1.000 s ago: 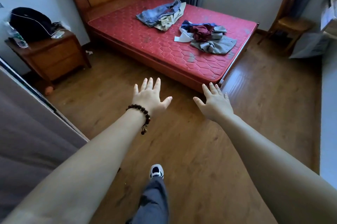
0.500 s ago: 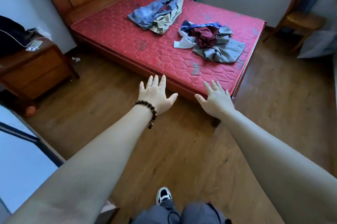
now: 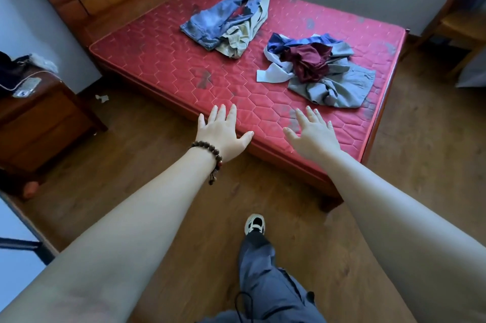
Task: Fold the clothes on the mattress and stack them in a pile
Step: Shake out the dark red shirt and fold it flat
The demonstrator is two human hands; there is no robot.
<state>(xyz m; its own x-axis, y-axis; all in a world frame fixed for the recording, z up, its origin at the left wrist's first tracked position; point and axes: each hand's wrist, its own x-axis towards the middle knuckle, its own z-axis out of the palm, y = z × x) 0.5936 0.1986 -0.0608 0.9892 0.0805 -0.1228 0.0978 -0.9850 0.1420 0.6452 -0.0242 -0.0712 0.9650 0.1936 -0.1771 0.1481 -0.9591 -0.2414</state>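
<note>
Nearest of all is one foot in a white shoe (image 3: 254,223), stepping over the wooden floor (image 3: 147,191) toward the bed. No folding has begun, so the step in hand looks like walking up to the clothes. To do it well, the person should come right up to the side of the bed, so there is no long lean to reach.

Next come the two arms, held out in front. The left hand (image 3: 223,131) has a bead bracelet (image 3: 210,154) on its wrist. Its fingers (image 3: 220,115) are straight and spread a little. The right hand (image 3: 313,136) looks the same, with its fingers (image 3: 310,117) straight and apart. Both hands hold nothing. They show in front of the near edge of the red mattress (image 3: 163,60), but I cannot tell if they touch it or hang just above it.

Farther on lie the clothes, in two messy heaps that sit apart. The nearer heap (image 3: 323,70) is ahead of the right hand. It has grey, dark red, blue and pale cloth all tangled up. The far heap (image 3: 226,23) has blue jeans on top of a tan piece.

I think it is best to start with the nearer heap. Lift off one piece at a time and do not grab the whole lump. Shake it flat on the bare red part near the hands. Pick one spot there for the pile.
</note>
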